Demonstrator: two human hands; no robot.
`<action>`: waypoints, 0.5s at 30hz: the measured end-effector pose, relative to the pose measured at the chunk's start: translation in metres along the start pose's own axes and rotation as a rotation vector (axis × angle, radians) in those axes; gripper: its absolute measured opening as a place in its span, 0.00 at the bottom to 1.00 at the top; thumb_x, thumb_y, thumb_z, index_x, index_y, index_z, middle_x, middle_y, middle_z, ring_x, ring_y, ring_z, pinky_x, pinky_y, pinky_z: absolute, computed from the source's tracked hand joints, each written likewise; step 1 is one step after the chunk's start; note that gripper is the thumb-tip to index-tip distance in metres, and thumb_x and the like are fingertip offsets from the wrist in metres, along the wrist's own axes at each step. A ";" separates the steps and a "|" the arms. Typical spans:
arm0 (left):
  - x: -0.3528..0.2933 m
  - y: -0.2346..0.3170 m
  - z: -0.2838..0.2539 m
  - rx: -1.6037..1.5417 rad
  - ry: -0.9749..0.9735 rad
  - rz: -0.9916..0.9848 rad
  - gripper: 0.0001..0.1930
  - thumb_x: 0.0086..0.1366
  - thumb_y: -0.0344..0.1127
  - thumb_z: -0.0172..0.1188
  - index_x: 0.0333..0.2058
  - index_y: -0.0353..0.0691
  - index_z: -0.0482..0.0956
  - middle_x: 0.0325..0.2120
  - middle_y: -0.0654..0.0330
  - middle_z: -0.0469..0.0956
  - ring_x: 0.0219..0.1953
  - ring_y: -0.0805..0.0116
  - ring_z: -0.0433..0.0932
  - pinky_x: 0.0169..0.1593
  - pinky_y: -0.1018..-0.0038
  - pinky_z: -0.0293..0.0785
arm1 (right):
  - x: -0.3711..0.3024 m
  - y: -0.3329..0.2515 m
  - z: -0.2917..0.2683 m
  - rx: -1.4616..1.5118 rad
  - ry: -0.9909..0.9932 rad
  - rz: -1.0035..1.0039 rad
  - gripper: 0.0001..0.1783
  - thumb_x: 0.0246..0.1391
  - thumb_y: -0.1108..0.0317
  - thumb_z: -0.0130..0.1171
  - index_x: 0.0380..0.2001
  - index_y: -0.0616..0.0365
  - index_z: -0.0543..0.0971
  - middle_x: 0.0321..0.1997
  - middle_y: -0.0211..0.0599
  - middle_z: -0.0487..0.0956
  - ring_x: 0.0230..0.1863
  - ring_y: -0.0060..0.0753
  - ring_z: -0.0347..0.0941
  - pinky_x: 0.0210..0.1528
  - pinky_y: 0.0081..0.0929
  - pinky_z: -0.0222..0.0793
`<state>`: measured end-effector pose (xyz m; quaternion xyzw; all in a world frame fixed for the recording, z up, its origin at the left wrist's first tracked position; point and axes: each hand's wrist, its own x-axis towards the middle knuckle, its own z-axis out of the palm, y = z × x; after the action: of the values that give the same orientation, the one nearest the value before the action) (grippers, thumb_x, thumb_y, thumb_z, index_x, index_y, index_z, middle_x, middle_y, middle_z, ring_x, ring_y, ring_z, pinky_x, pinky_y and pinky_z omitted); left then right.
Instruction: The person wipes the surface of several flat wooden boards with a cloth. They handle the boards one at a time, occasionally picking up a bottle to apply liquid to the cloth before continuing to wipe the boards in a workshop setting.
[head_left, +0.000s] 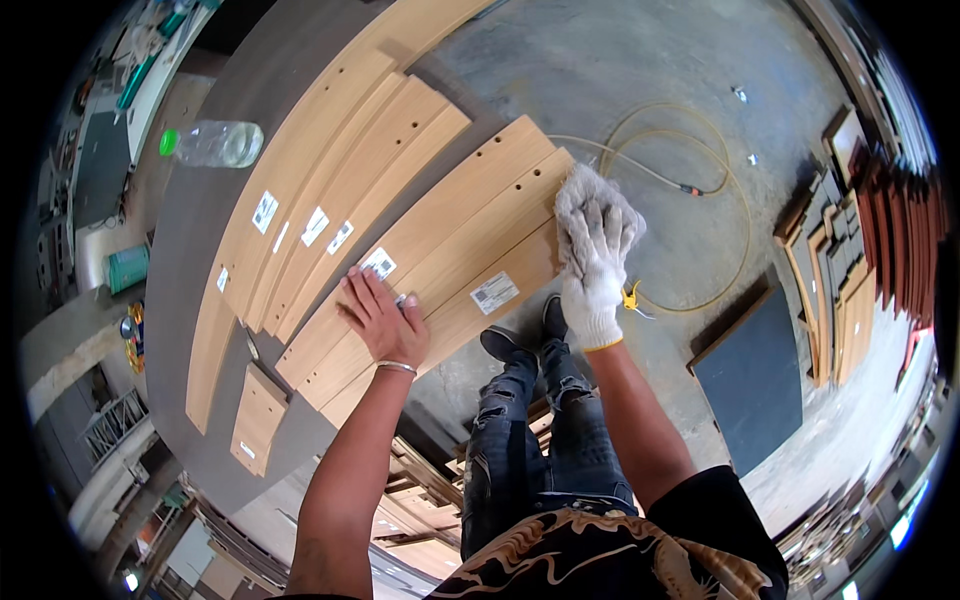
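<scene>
Three pale wooden boards (440, 235) lie side by side on the dark table, with dowel holes near their ends and white labels on their faces. My bare left hand (386, 322) rests on them, fingers spread beside a label (379, 263). My right hand (598, 265), in a white knit glove, grips a fuzzy grey rag (582, 183) against the boards' right-hand ends. The gloved fingers lie bent over the rag, and its underside is hidden.
More labelled boards (370, 165) are fanned out farther left, with a short board (259, 420) below them. A clear bottle with a green cap (215, 144) lies on the dark tabletop (185, 270). A yellowish air hose (748, 215) coils on the floor; stacked panels (840, 270) stand at right.
</scene>
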<state>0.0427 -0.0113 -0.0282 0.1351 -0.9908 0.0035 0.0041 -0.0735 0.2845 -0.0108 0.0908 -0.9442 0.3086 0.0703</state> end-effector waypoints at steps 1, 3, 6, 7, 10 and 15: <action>0.000 -0.001 0.000 -0.022 0.007 -0.016 0.42 0.74 0.52 0.45 0.75 0.28 0.46 0.78 0.40 0.44 0.79 0.35 0.40 0.74 0.32 0.35 | -0.019 -0.012 0.006 0.061 -0.086 0.029 0.34 0.53 0.67 0.60 0.67 0.48 0.75 0.72 0.45 0.71 0.80 0.61 0.51 0.81 0.63 0.34; -0.002 0.000 -0.001 -0.045 0.000 -0.037 0.43 0.73 0.52 0.46 0.75 0.28 0.46 0.77 0.40 0.44 0.79 0.34 0.40 0.74 0.32 0.34 | -0.055 -0.036 0.013 0.145 -0.194 -0.070 0.33 0.51 0.67 0.60 0.64 0.50 0.77 0.70 0.49 0.73 0.80 0.63 0.51 0.81 0.64 0.33; 0.000 0.000 -0.005 -0.073 0.004 -0.064 0.43 0.71 0.52 0.48 0.74 0.28 0.49 0.77 0.40 0.46 0.79 0.35 0.40 0.74 0.32 0.34 | -0.066 -0.015 0.010 0.091 -0.214 -0.145 0.32 0.50 0.67 0.61 0.62 0.54 0.78 0.70 0.52 0.73 0.80 0.64 0.51 0.81 0.64 0.33; 0.000 -0.002 -0.006 -0.068 0.015 -0.067 0.43 0.70 0.52 0.48 0.74 0.28 0.50 0.77 0.40 0.46 0.79 0.35 0.40 0.74 0.31 0.34 | -0.061 -0.007 0.012 -0.007 -0.139 -0.126 0.30 0.52 0.67 0.60 0.61 0.58 0.78 0.68 0.55 0.74 0.79 0.64 0.53 0.81 0.64 0.34; 0.001 0.001 -0.008 -0.112 0.008 -0.095 0.41 0.71 0.51 0.48 0.74 0.30 0.52 0.77 0.42 0.47 0.79 0.37 0.40 0.75 0.32 0.33 | -0.087 -0.071 0.035 0.188 -0.044 0.020 0.28 0.52 0.69 0.58 0.58 0.59 0.80 0.67 0.52 0.73 0.77 0.65 0.54 0.80 0.67 0.35; -0.008 -0.030 -0.019 -0.642 0.087 -0.152 0.34 0.73 0.41 0.48 0.73 0.32 0.56 0.76 0.43 0.52 0.78 0.40 0.47 0.76 0.38 0.38 | -0.185 -0.145 0.052 0.236 -0.644 -0.462 0.33 0.46 0.59 0.66 0.59 0.52 0.80 0.69 0.41 0.74 0.78 0.52 0.57 0.80 0.63 0.39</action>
<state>0.0590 -0.0378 -0.0093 0.2002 -0.9273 -0.3034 0.0890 0.1340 0.1620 -0.0049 0.3999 -0.8309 0.3465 -0.1724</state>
